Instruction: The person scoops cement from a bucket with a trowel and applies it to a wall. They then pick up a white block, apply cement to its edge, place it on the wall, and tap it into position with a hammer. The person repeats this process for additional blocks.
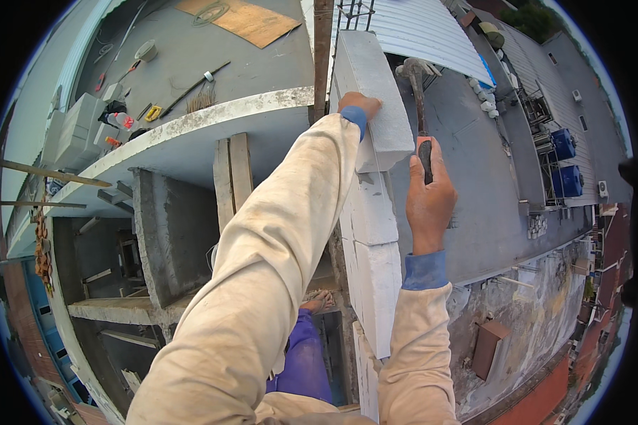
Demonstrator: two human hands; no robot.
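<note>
A large pale lightweight block [386, 134] lies on top of a narrow wall of similar white blocks [376, 273]. My left hand [360, 104] is closed over the block's left edge, with its fingertips partly hidden. To the right of the block, my right hand [431, 202] grips a hammer [419, 103] by its orange and black handle. The hammer's metal head points away from me, beside the block's far right side and apart from my left hand. A thin line hangs across the near end of the block.
Rebar [356, 13] rises beyond the block, next to an upright post [322, 60]. On the left, a concrete slab [262, 74] holds a plywood sheet [244, 20], a bucket [146, 50] and scattered tools. My foot [319, 302] stands below, near deep openings. Rooftops drop away at right.
</note>
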